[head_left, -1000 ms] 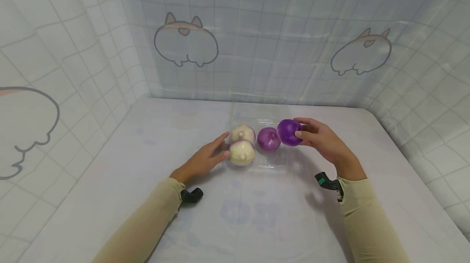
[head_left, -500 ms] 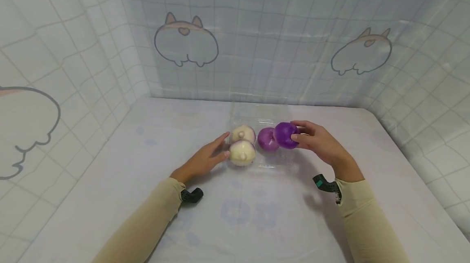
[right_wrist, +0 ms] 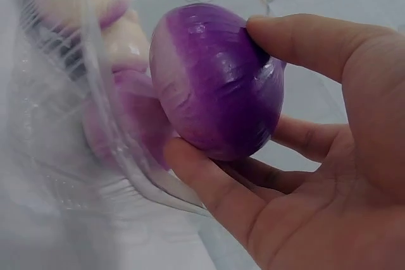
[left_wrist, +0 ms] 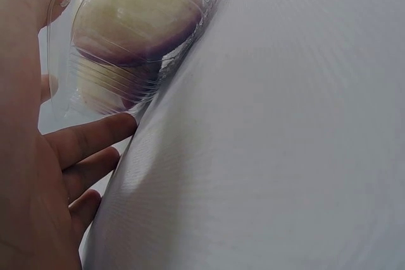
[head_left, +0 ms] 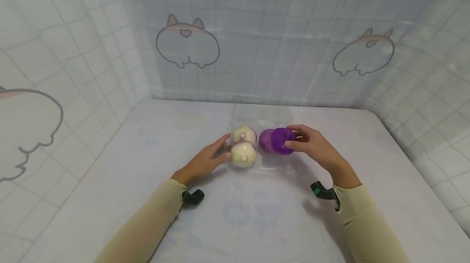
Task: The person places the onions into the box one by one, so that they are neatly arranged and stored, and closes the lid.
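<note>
the person's right hand (head_left: 316, 144) pinches a dark purple ball (head_left: 282, 142) between thumb and fingers, right of centre in the head view. it overlaps a lighter purple ball (head_left: 265, 140) in the clear container (head_left: 268, 162), where two pale balls (head_left: 244, 155) lie left. the left hand (head_left: 205, 159), fingers loosely spread, steadies the container's left side. this looks like loading; the next move likely calls for lowering the dark purple ball, then release.

Glossy purple vegetable (head_left: 282, 142), held aloft, near open clear container (head_left: 269, 166)
</note>
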Action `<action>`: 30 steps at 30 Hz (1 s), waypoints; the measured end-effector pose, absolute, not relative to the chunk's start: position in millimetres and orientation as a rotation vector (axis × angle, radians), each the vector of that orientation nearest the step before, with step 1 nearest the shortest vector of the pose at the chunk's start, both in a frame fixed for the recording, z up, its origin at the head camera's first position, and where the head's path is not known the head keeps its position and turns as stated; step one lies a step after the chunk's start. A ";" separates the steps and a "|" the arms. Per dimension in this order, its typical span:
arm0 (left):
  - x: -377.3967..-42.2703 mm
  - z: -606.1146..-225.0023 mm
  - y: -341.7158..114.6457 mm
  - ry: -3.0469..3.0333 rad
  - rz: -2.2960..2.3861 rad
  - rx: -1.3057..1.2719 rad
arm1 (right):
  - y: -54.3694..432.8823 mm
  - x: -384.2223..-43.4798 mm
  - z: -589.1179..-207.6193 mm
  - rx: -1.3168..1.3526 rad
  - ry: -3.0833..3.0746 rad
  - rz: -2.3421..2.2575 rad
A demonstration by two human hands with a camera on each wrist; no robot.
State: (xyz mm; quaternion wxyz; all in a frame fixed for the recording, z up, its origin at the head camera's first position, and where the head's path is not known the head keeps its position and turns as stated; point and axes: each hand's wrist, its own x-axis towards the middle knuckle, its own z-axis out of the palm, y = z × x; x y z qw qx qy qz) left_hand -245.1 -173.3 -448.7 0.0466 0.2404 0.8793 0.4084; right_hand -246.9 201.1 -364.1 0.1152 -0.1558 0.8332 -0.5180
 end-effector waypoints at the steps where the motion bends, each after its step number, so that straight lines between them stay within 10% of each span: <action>1: -245.1 -448.9 -173.1 2.685 1.243 0.734 | 199.6 -246.5 -364.5 -0.456 2.458 -1.500; 30: -243.4 -448.1 -171.4 2.686 1.253 0.756 | 172.2 -234.1 -373.4 -0.692 2.582 -1.289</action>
